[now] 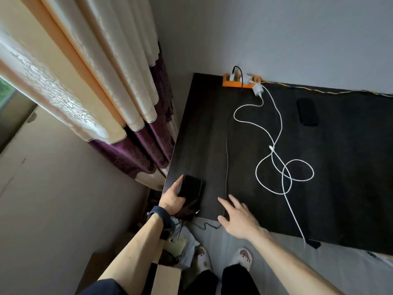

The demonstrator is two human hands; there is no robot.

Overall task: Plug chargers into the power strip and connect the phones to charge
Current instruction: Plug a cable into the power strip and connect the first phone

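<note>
An orange power strip (228, 83) lies at the far edge of the dark table (340, 188), against the wall. A white charger (245, 78) with a thin dark cable (226, 158) is plugged into it. A second white charger (257, 90) lies just in front of the strip, its white cable (276, 162) looping across the table. My left hand (171, 201) grips a black phone (191, 193) at the near left corner. My right hand (238, 218) hovers open over the near edge, beside the dark cable. Another black phone (307, 111) rests at the far right.
Cream and purple curtains (119, 103) hang left of the table. The dark cable's end dangles below the table edge near my left wrist. A cardboard box (165, 279) and clutter sit on the floor by my slippered feet. A yellow cord (319, 90) runs along the wall.
</note>
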